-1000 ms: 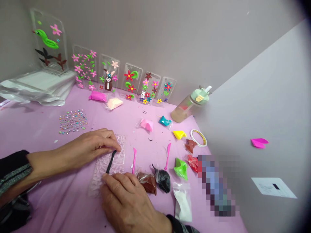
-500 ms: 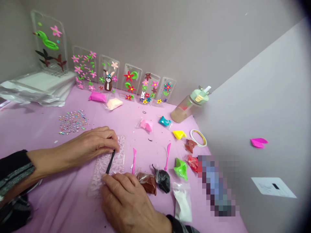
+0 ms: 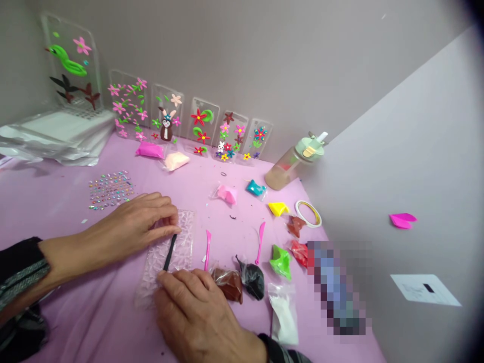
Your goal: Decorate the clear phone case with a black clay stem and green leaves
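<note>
Two hands (image 3: 151, 217) (image 3: 200, 307), smooth black strip (image 3: 170, 252) between, clear crackle-textured rectangle (image 3: 186, 242) beneath

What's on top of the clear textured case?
A black strip, slanting between the left hand and right hand. Each hand covers part of the case; anything beneath them is hidden.

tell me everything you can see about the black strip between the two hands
The black strip is slim and dull-surfaced, and looks like soft modelling clay. It lies aslant on the clear textured panel, far end toward the right. The left hand has fingertips at its far end; the right hand is at its near end. Whether either presses it is unclear.
</note>
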Available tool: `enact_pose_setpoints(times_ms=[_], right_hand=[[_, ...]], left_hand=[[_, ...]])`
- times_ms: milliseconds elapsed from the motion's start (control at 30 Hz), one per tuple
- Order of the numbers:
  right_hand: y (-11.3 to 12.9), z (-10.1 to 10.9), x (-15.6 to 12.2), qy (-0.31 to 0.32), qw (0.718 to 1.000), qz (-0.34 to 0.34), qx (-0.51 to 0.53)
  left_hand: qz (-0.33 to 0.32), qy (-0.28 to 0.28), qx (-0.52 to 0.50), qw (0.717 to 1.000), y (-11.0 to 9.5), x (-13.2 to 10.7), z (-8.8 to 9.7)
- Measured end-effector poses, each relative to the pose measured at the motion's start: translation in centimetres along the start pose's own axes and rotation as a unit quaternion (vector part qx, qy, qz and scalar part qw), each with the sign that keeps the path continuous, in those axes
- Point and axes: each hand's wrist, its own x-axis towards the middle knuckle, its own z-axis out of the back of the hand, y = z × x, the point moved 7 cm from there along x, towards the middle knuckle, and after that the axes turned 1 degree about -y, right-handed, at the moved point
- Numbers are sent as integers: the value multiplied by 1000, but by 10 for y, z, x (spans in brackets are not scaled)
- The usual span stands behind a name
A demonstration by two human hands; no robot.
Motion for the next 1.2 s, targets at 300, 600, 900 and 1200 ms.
enact_pose_setpoints(times_ms=[300,600,900,1200], right_hand=[[0,6,3,-9,1000,5,-4],[2,6,4,-10,1000,11,-15],[3,-1,1,31,999,19,-22],[2,2,3,19,1000,14,-11]], left_hand=[[46,17,22,999,-8,0,-10],[32,14,-24,999,-10,1,-10],[31,16,39,999,-13,-1,-9],[35,-8,36,999,-14,-4,-8]])
